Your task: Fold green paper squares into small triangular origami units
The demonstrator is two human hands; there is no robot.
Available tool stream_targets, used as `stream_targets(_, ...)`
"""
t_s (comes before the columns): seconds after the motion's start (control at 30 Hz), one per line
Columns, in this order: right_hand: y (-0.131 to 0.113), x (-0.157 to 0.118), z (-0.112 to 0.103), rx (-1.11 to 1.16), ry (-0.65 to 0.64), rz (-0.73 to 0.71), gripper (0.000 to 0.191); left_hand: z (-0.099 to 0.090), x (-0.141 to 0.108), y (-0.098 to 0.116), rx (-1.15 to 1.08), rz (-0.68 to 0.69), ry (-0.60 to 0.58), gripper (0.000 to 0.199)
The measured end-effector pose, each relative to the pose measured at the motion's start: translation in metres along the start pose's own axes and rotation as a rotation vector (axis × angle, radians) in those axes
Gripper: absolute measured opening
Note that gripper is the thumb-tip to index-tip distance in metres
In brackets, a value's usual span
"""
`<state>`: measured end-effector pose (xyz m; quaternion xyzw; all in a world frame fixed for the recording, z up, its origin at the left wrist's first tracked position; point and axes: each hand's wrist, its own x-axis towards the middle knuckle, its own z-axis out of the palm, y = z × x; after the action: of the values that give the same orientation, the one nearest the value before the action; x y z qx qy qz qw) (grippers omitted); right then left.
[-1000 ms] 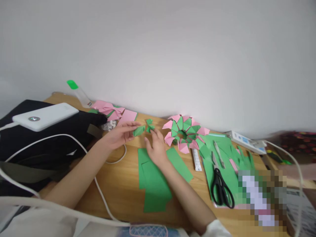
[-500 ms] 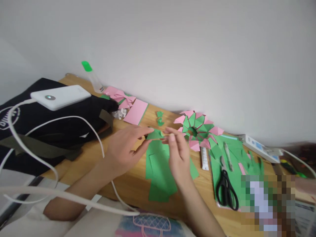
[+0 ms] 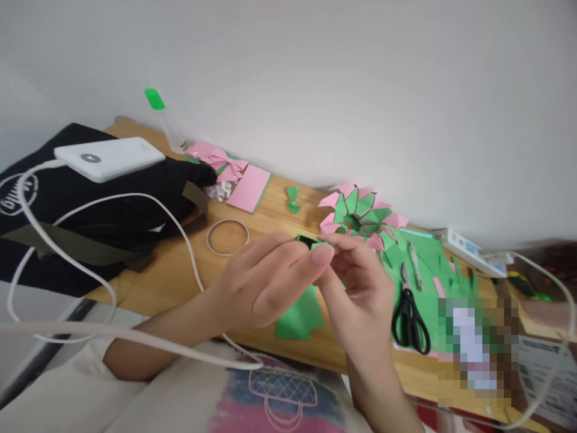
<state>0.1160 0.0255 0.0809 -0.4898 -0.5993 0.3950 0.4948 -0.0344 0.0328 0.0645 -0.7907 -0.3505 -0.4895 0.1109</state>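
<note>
Between my two hands is a small folded piece of green paper (image 3: 319, 243), mostly covered by my fingers. My left hand (image 3: 270, 279) pinches it with thumb and fingers closed. My right hand (image 3: 363, 279) grips its right side, thumb against the curled fingers. Flat green paper sheets (image 3: 298, 316) lie on the table under my hands, partly hidden. Behind my right hand stands a ring-shaped green and pink folded-paper piece (image 3: 356, 210). Small folded green bits (image 3: 293, 199) rest farther back.
At left a white power bank (image 3: 110, 157) lies on a black bag (image 3: 67, 240), its white cable (image 3: 135, 195) looping across. A thin ring (image 3: 228, 221) is on the wooden table. Black scissors (image 3: 410, 322), a cutter (image 3: 415, 266) and a power strip (image 3: 473, 252) lie right.
My hands have come closer together and shifted right with the green paper, its dark opening now showing. The thin ring, hidden before, is visible. The view has tilted slightly.
</note>
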Motion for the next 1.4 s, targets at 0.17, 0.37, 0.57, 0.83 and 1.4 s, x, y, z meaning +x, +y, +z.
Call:
stream_targets(0.17,-0.003,-0.008,-0.01,-0.011,-0.069,-0.069,0.029,-0.004,0.004,0.008,-0.118,-0.022,-0.021,0.042)
stream_targets(0.37,-0.012,-0.015,-0.014,-0.134,-0.087,-0.112,0.03,-0.007,0.007,0.022,-0.155,-0.023,-0.071,0.042)
stream_targets(0.57,-0.004,-0.019,-0.021,-0.045,-0.099,-0.052,0.04,-0.014,0.013,0.029,-0.274,-0.185,-0.122,0.065)
stream_targets(0.83,0.001,-0.019,-0.03,0.123,-0.255,0.0,0.057,-0.015,0.014,0.02,-0.34,-0.326,-0.096,0.055)
stream_targets(1.4,0.017,-0.018,-0.028,0.248,0.031,0.052,0.023,-0.028,0.021,0.021,-0.489,-0.427,-0.123,0.04)
